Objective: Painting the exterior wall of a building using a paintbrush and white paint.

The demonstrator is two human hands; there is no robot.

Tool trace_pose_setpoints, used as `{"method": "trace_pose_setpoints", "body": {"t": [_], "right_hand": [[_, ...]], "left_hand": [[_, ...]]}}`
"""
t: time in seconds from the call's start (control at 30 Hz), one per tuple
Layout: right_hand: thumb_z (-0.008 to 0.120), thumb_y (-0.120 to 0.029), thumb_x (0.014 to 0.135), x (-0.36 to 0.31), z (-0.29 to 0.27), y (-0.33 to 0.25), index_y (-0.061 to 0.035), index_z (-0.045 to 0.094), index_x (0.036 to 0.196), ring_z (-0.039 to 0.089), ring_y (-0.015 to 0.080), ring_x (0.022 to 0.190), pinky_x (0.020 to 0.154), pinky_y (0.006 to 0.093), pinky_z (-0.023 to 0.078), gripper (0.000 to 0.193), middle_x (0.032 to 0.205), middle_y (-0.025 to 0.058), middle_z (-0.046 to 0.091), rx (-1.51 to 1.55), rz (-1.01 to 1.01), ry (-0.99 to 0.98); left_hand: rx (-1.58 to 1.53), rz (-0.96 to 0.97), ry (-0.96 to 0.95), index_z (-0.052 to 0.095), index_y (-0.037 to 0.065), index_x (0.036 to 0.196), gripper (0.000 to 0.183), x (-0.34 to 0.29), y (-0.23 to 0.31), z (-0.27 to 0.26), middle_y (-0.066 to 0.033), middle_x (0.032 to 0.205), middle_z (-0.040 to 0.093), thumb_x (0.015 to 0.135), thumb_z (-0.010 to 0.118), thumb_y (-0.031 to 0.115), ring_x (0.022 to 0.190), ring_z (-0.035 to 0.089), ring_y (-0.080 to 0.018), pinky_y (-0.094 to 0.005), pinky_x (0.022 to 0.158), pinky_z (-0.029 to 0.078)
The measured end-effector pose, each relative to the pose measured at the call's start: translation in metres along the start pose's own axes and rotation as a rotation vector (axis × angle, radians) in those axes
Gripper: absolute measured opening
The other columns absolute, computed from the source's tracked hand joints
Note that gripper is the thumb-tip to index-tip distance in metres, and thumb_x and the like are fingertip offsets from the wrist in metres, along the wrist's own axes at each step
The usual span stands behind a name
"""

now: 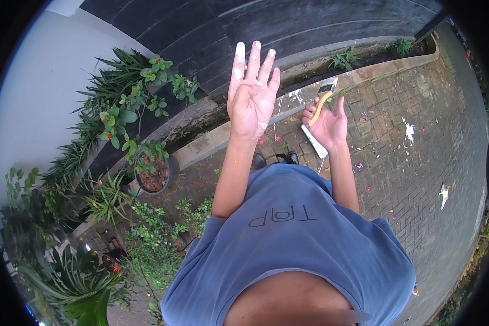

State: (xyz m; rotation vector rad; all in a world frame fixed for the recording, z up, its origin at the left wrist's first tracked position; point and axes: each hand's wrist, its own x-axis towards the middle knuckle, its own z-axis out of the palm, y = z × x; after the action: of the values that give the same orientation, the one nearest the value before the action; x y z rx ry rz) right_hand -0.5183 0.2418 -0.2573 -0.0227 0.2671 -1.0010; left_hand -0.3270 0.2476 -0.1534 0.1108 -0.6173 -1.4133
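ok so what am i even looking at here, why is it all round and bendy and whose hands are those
This is one picture from a wide fisheye camera worn on a person's head, looking down, so straight edges curve near the rim. The blue shirt at the bottom is the wearer's own body, and both arms are theirs. The left hand is raised, open and empty, palm toward the camera, with white paint on the fingertips. The right hand holds a paintbrush with an orange handle, along with a flat white stick whose kind I cannot tell. Below is brick paving with white paint splashes, a dark wall, and potted plants on the left.
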Motion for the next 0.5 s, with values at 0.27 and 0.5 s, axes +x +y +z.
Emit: {"method": "trace_pose_setpoints", "body": {"t": [0.27,0.5], "right_hand": [[0.037,-0.064,0.086,-0.0007,0.0010,-0.0008,-0.0026,0.046,0.103,0.042,0.0225,0.078,0.073,0.0333,0.039,0.064,0.086,0.0102,0.043,0.003,-0.016,-0.007],[0.037,-0.064,0.086,-0.0034,0.0035,0.0018,-0.0029,0.046,0.103,0.042,0.0222,0.077,0.072,0.0328,0.039,0.064,0.086,0.0099,0.043,-0.014,-0.024,0.015]], "left_hand": [[0.030,0.015,-0.073,0.009,0.019,0.144,0.082,-0.0018,-0.0002,0.0031,-0.0138,0.151,0.006,0.072,0.033,-0.010,0.136,0.015,-0.0382,-0.0463,0.108,0.024],[-0.100,0.035,-0.107,0.023,0.034,0.133,0.071,-0.0019,-0.0008,0.0064,-0.0164,0.150,0.003,0.079,0.032,-0.011,0.132,0.021,-0.0467,-0.0525,0.106,0.026]]}}
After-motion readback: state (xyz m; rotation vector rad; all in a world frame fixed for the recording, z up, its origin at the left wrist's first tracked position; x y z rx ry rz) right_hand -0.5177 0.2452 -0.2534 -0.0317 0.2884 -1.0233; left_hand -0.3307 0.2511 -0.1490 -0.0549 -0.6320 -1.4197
